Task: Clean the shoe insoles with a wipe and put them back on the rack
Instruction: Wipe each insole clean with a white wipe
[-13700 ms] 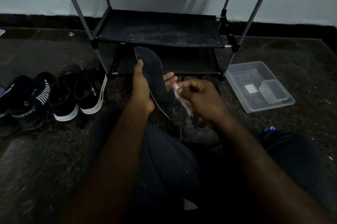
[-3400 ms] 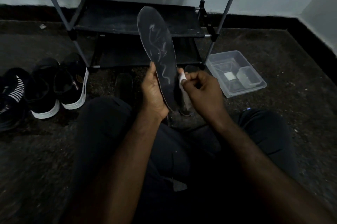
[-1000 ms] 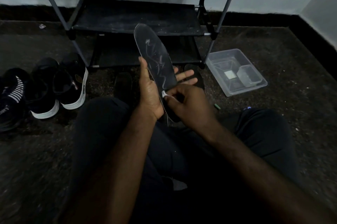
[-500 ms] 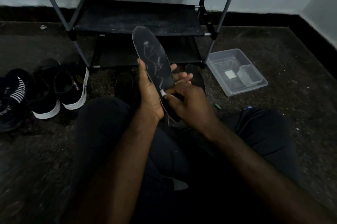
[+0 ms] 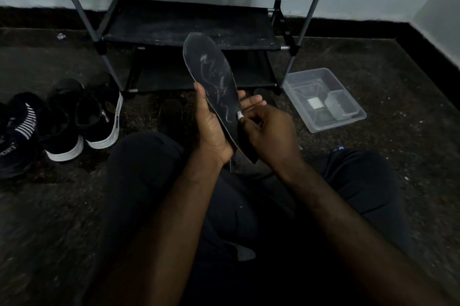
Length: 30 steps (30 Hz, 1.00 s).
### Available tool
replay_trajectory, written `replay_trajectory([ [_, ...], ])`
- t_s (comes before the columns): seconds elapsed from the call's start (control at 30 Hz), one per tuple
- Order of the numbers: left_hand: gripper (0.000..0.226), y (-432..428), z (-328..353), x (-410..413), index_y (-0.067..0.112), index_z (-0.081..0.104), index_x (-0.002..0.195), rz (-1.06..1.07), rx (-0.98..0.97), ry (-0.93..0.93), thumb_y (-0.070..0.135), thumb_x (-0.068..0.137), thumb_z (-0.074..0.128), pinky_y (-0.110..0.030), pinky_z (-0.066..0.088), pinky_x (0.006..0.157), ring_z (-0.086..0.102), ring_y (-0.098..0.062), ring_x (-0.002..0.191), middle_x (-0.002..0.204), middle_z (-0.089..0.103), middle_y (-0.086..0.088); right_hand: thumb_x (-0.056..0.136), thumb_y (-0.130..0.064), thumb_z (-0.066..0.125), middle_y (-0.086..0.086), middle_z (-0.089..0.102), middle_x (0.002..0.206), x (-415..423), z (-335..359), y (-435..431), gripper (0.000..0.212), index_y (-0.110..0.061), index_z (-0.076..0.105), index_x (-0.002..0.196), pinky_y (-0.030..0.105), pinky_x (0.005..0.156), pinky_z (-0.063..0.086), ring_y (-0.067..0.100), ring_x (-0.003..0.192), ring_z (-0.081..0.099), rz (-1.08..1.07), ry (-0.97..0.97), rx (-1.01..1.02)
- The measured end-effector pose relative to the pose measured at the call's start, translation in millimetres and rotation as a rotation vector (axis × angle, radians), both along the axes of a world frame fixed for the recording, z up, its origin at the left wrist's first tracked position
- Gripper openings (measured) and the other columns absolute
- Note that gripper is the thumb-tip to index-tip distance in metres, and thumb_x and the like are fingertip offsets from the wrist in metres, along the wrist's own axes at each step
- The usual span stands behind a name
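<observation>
On the floor before a black shoe rack [image 5: 189, 24], a seated person's left hand [image 5: 211, 126] clasps a dark insole [image 5: 214, 81] at its heel end, toe tilted up toward the shelves. The right hand [image 5: 271, 136] pinches a small white wipe [image 5: 239, 115] against the insole's edge. Pale streaks suggest firm, overlapping heel-to-toe strokes would serve best.

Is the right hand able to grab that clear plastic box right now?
Probably not yet: the right hand is pinching the wipe against the insole. The plastic box sits uncovered nearby.
</observation>
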<state>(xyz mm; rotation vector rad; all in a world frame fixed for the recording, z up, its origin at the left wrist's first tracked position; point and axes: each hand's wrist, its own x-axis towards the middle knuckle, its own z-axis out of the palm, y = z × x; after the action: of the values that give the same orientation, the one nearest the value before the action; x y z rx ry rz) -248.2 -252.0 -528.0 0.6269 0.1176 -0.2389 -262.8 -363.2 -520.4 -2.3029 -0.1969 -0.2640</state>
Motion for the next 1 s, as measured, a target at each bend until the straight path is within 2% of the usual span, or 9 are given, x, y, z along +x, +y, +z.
replay_trajectory([
  [0.17,0.091,4,-1,1,0.0,0.06,0.098,0.023,-0.015,0.011,0.083,0.083,0.027,-0.056,0.044,0.103,0.062,-0.043,0.11,0.106,0.065,-0.03,0.09,-0.015,0.065,-0.003,0.074,0.09,-16,7,16,0.011,-0.012,0.074,0.095,0.03,0.078,0.055,0.004,0.084,0.067,0.289,0.069,0.171],
  [0.37,0.092,3,-4,1,0.0,0.06,0.097,0.018,0.021,-0.005,0.083,0.084,0.024,-0.056,0.04,0.108,0.06,-0.043,0.113,0.111,0.061,-0.033,0.089,-0.029,0.064,-0.003,0.073,0.089,1,0,2,0.011,-0.022,0.072,0.09,0.038,0.072,0.055,0.016,0.081,0.068,-0.021,0.001,-0.047],
  [0.47,0.093,1,-5,1,-0.001,0.059,0.103,0.043,0.04,0.012,0.083,0.084,0.024,-0.056,0.043,0.105,0.062,-0.043,0.113,0.111,0.064,-0.033,0.091,-0.018,0.065,-0.005,0.074,0.087,-9,7,11,0.009,-0.016,0.074,0.09,0.025,0.073,0.055,0.003,0.079,0.068,0.206,0.08,0.136],
  [0.53,0.093,2,-6,1,-0.001,0.058,0.106,0.054,0.027,0.014,0.082,0.084,0.024,-0.057,0.044,0.103,0.062,-0.044,0.113,0.113,0.063,-0.033,0.091,-0.014,0.065,-0.004,0.074,0.086,-14,9,13,0.009,-0.013,0.074,0.09,0.019,0.072,0.053,0.001,0.079,0.067,0.299,0.078,0.16],
  [0.63,0.091,2,-6,1,-0.001,0.057,0.105,0.032,0.008,-0.008,0.082,0.085,0.024,-0.058,0.041,0.105,0.059,-0.045,0.117,0.117,0.06,-0.035,0.091,-0.027,0.064,-0.004,0.073,0.085,-2,3,4,0.012,-0.02,0.073,0.089,0.036,0.071,0.055,0.011,0.077,0.067,0.125,0.016,0.019],
  [0.7,0.09,1,-6,1,0.0,0.058,0.101,0.02,0.001,-0.015,0.081,0.085,0.024,-0.057,0.041,0.106,0.057,-0.045,0.118,0.118,0.058,-0.035,0.09,-0.029,0.062,-0.001,0.073,0.088,2,0,0,0.012,-0.022,0.072,0.091,0.04,0.071,0.055,0.018,0.08,0.067,0.008,-0.013,-0.08],
  [0.87,0.09,1,-6,3,-0.001,0.056,0.108,0.035,-0.02,0.011,0.081,0.085,0.026,-0.058,0.041,0.105,0.06,-0.044,0.115,0.12,0.06,-0.034,0.089,-0.017,0.064,0.0,0.073,0.088,-16,11,17,0.012,-0.013,0.074,0.092,0.035,0.073,0.054,0.01,0.08,0.067,0.279,0.012,0.077],
  [0.93,0.089,2,-6,1,0.0,0.056,0.107,0.028,-0.027,-0.007,0.081,0.084,0.026,-0.057,0.042,0.105,0.06,-0.044,0.116,0.121,0.06,-0.034,0.089,-0.019,0.066,-0.001,0.073,0.088,-10,9,13,0.011,-0.015,0.074,0.092,0.035,0.073,0.055,0.011,0.08,0.067,0.238,-0.01,0.061],
  [1.0,0.087,1,-5,1,0.001,0.057,0.104,0.015,-0.02,-0.026,0.081,0.084,0.026,-0.053,0.046,0.102,0.06,-0.041,0.115,0.119,0.061,-0.032,0.09,-0.027,0.064,0.001,0.073,0.09,3,4,4,0.014,-0.018,0.074,0.093,0.037,0.072,0.054,0.018,0.083,0.067,0.076,-0.042,-0.055],
])
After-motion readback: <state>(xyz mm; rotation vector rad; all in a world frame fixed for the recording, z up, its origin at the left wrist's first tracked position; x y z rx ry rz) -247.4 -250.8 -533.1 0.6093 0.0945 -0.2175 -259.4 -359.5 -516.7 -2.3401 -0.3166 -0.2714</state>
